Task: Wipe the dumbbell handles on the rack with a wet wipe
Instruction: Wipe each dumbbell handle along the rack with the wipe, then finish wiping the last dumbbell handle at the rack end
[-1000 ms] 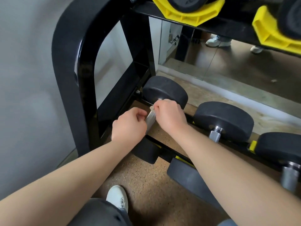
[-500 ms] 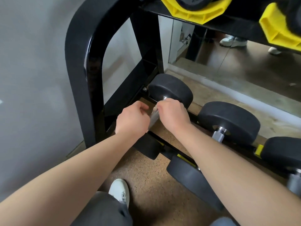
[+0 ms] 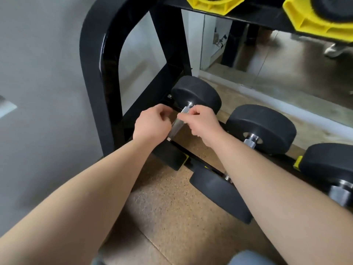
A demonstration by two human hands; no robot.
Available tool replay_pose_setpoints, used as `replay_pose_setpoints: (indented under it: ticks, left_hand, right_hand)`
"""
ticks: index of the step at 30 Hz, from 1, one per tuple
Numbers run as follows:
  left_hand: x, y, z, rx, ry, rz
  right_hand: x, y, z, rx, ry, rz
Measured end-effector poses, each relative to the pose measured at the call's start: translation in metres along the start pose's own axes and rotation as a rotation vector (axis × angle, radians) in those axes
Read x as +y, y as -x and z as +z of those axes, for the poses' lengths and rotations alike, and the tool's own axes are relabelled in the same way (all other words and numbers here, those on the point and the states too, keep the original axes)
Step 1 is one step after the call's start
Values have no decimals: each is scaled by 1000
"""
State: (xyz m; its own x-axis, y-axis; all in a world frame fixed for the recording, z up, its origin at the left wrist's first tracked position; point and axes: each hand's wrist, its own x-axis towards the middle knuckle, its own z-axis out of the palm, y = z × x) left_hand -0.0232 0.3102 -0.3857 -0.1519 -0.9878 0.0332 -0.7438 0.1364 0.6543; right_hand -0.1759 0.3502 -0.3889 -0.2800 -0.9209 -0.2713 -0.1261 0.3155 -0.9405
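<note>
The curled fingers of the left hand (image 3: 152,124) and right hand (image 3: 203,124) conceal their contact with the handle (image 3: 176,127). Lower-right dumbbell (image 3: 328,163) and upper-right yellow cradle (image 3: 313,22) are cropped by frame edges.

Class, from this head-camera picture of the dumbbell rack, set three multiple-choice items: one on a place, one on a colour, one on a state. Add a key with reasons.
1. Where are the left hand and right hand?
A on the floor; B at the handle of the leftmost lower dumbbell; C on the top shelf.
2. What colour are the upper cradles?
A yellow; B red; C blue.
3. How are the fingers of both hands?
A spread flat; B hidden; C curled.
Key: 1 B, the hands flank the silver handle. 2 A, the cradles are bright yellow. 3 C, the knuckles are bent on both hands.
</note>
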Motion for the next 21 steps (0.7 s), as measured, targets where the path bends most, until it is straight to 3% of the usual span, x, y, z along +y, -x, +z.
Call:
replay_pose_setpoints:
  ticks: [7,13,18,21]
  left_hand:
    - [-13,12,-6,164,253,174]
    - [-38,76,-54,196,532,75]
    - [-110,145,-128,195,330,67]
    - [-151,166,-162,198,211,13]
  right_hand:
    - [-30,47,25,18,-115,59]
    - [-63,94,83,-102,-381,82]
    - [-60,117,178,-311,-238,174]
    - [-60,127,228,-453,-377,239]
